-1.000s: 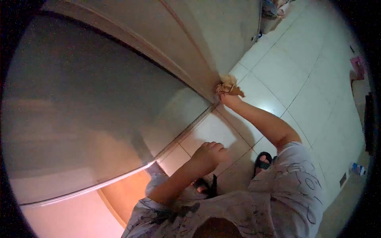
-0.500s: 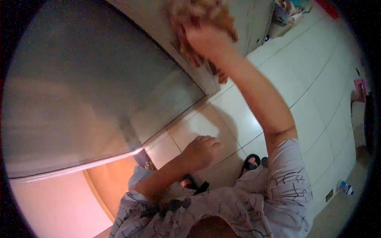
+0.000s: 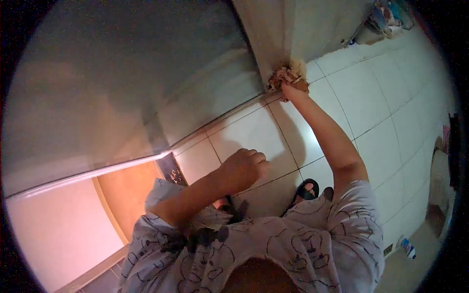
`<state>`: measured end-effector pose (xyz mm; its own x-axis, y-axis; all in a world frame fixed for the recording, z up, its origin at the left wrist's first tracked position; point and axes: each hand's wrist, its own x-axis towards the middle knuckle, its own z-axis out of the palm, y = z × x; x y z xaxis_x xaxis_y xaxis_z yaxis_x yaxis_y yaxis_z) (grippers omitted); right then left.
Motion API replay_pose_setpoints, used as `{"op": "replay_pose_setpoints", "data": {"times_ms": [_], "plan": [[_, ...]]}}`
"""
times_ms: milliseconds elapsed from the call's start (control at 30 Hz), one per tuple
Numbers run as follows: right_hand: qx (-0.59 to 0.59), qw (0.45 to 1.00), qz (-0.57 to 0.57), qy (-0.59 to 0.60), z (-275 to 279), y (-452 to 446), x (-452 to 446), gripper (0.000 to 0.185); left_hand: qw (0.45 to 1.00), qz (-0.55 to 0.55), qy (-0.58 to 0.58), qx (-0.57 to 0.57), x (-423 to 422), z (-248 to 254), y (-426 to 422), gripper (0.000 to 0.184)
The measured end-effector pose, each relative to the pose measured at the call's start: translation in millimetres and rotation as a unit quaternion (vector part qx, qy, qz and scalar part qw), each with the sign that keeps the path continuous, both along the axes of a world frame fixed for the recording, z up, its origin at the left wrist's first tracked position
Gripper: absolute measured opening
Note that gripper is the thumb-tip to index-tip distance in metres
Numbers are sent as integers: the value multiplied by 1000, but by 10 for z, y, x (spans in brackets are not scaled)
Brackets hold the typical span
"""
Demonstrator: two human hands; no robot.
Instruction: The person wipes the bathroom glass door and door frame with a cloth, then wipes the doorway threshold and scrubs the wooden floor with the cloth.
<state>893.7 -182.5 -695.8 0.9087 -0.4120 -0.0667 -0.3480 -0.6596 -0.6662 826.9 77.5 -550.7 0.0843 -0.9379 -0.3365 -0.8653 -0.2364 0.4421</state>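
Observation:
My right hand (image 3: 292, 92) grips a crumpled brown cloth (image 3: 289, 75) and holds it low against the door frame (image 3: 273, 46), where the frame meets the floor. Part of that hand is hidden by the cloth. My left hand (image 3: 245, 168) hovers over the tiled floor in front of my body, with its fingers curled and nothing visible in them. A large grey door panel (image 3: 146, 63) fills the left side of the view.
White floor tiles (image 3: 361, 102) stretch to the right. Bags or cloths (image 3: 386, 22) lie by the wall at the upper right. A blue and white item (image 3: 408, 248) is at the lower right. An orange-brown floor (image 3: 128, 195) shows below the door. My sandalled feet (image 3: 307, 190) are below me.
Half a second ago my right hand and the cloth were higher up and closer to the camera; now they are down at the frame's base. My left hand stays curled. The view has shifted.

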Motion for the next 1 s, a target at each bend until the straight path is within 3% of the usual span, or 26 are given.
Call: {"op": "replay_pose_setpoints", "data": {"times_ms": [67, 133, 167, 200, 233, 300, 367, 400, 433, 500, 633, 700, 733, 800, 833, 900, 933, 1000], "plan": [[42, 999, -2, 17, -61, -14, -67, 41, 1000, -22, -1, -11, 3, -91, 33, 26], [-33, 994, 59, 88, -315, -96, -8, 40, 999, 7, -9, -45, -15, -193, 102, 22], [-235, 965, 116, 26, -216, -59, -142, 41, 996, 25, -22, -80, 8, -214, 121, 18], [-239, 963, 126, 22, 202, 90, -284, 41, 996, 36, -24, -83, 18, -219, 104, 18], [-81, 994, -4, 66, 885, 316, -435, 41, 991, 81, -15, -102, 9, -227, 86, 24], [105, 992, -61, -22, 1178, 495, -639, 42, 983, 135, -7, -123, 10, -182, 37, 30], [82, 973, 14, -214, 1092, 562, -735, 47, 940, 311, 91, -111, 35, -1, -63, 43], [63, 951, 58, -299, 1051, 594, -781, 50, 938, 315, 91, -112, 91, -211, -84, 43], [60, 933, 87, -344, 1087, 600, -819, 50, 842, 379, 298, -241, 171, -568, -70, 46], [96, 923, 120, -353, 1182, 640, -857, 49, 682, 415, 485, -357, 214, -652, -4, 49], [311, 905, 132, -260, 1205, 535, -852, 48, 742, 457, 463, -163, 282, 550, -148, 57], [410, 877, 134, -210, 1139, 552, -814, 47, 663, 463, 564, -169, 191, 414, -110, 58], [461, 859, 134, -181, 1108, 561, -778, 46, 658, 473, 560, -174, 165, 451, -113, 58], [548, 815, 139, -124, 1063, 608, -739, 46, 708, 517, 474, -84, 131, 566, -64, 54], [586, 793, 140, -96, 1040, 651, -695, 45, 702, 530, 467, -89, 101, 556, -19, 54], [645, 749, 146, -47, 1026, 708, -629, 44, 891, 366, 179, -200, 45, 568, 78, 52], [669, 728, 149, -22, 1021, 730, -595, 44, 886, 383, 168, -201, 48, 653, 128, 52], [704, 693, 151, 26, 1013, 799, -461, 43, 852, 416, 317, -6, 103, 998, 201, 64]]}}
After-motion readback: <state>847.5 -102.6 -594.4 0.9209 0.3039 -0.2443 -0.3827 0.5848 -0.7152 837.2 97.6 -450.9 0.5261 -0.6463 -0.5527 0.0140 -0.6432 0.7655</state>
